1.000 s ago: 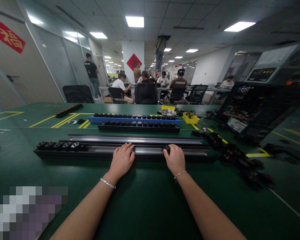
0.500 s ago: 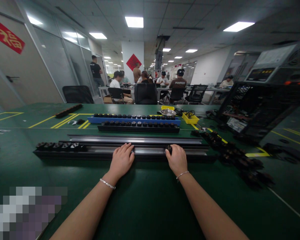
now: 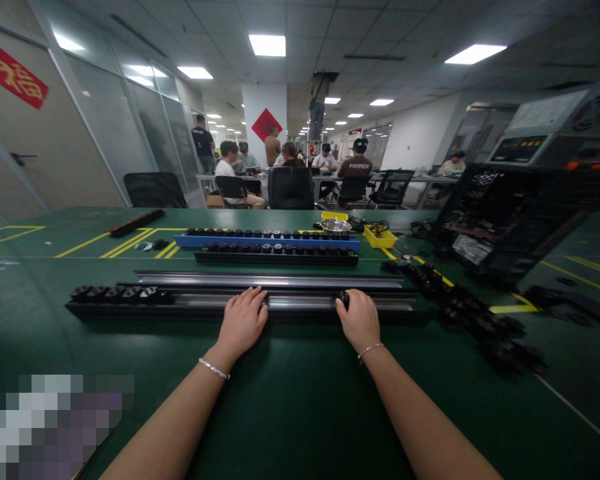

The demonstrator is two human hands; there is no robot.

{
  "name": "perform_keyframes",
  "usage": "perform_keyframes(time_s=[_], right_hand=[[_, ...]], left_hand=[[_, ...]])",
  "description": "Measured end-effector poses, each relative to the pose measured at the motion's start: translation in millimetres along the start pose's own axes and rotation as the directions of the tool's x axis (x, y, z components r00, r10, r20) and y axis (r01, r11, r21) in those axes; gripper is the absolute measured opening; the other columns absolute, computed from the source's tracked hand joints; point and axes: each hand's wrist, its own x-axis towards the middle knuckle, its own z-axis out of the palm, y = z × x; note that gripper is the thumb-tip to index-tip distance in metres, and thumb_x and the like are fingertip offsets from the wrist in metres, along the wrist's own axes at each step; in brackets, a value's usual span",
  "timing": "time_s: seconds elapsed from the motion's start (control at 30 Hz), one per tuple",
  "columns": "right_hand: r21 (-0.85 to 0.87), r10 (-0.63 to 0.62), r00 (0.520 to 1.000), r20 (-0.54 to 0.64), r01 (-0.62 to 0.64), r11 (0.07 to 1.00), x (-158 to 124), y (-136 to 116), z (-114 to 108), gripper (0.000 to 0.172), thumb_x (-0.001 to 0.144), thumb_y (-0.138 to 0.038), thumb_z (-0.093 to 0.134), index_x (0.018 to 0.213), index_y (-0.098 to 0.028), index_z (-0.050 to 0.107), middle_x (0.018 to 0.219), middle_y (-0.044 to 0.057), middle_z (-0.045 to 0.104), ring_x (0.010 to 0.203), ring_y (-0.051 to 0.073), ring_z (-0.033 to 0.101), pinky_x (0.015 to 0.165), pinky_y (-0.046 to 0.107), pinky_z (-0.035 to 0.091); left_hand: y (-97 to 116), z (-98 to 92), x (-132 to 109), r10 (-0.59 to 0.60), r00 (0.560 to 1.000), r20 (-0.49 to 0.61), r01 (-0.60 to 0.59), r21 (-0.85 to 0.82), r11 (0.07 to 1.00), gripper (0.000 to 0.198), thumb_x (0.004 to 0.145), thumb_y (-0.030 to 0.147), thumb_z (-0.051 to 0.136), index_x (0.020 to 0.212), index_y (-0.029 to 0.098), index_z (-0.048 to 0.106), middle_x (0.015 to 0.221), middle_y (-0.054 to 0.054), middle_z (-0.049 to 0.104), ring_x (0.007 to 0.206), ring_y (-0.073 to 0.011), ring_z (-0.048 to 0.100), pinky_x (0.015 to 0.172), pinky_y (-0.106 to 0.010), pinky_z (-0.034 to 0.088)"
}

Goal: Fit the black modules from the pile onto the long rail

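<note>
A long black rail (image 3: 300, 315) with a shiny metal channel lies across the green table in front of me. My left hand (image 3: 243, 319) lies over its middle, fingers stretched out across the channel; what is beneath the palm is hidden. Farther right along the same rail, my right hand (image 3: 359, 319) is closed on a small black part (image 3: 345, 299), mostly covered by the fingers. Several black wheel-like parts (image 3: 115, 294) sit in a row at the rail's left end. Right behind lies a second rail (image 3: 280, 279) with a bare metal channel.
Farther back are a blue rail (image 3: 267, 243) and a black rail (image 3: 275, 258), both filled with black parts. A metal bowl (image 3: 335, 226) and yellow tray (image 3: 380, 237) stand behind. Loose black parts (image 3: 485, 320) lie right, near an open computer case (image 3: 510, 220). Several people sit beyond.
My right hand has shifted slightly right along the rail with the small black part. My left hand stays in place. A standing person at the back left has moved right.
</note>
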Motion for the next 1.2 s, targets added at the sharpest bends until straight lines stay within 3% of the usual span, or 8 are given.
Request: perform_keyframes(time_s=[1.2], right_hand=[[-0.043, 0.026, 0.999, 0.024, -0.025, 0.999, 2, 15, -6, 0.034, 0.085, -0.033, 0.043, 0.102, -0.010, 0.060, 0.108, 0.014, 0.061, 0.102, 0.024, 0.051, 0.094, 0.037, 0.034]], left_hand=[[-1, 0.8, 0, 0.000, 1.000, 0.010, 0.000, 0.010, 1.000, 0.039, 0.088, 0.032, 0.036, 0.120, 0.023, 0.056, 0.131, -0.006, 0.054, 0.123, -0.0238, 0.046, 0.100, -0.044, 0.036]])
